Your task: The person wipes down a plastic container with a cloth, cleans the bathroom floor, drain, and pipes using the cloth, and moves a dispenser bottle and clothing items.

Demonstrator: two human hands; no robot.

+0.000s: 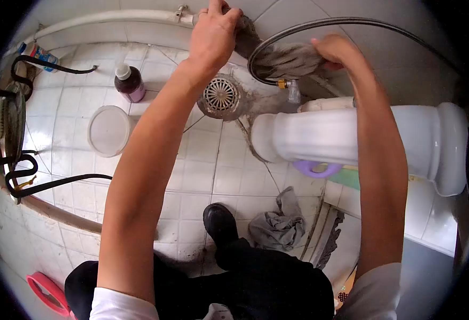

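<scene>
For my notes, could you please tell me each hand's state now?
Left hand: closed on the dirty grey cloth.
Right hand: closed on the same cloth.

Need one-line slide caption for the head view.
Left hand and right hand grip a soiled cloth by the wall, partly behind a braided hose, near a floor drain.

On your left, on the tiled floor (232,176): dark bottle (132,87), upright, white cap (122,70). Near it, round pale tub (108,131). Farther left, black metal stand (64,180) with bent legs; printed container (41,56) tilted close by. Floor has a round drain (220,95), grimy about the edge. On your right, white pedestal (320,133), purple handle (320,169) showing beside it. Lower left of you, red loop-shaped item (36,279), use unclear.
</scene>
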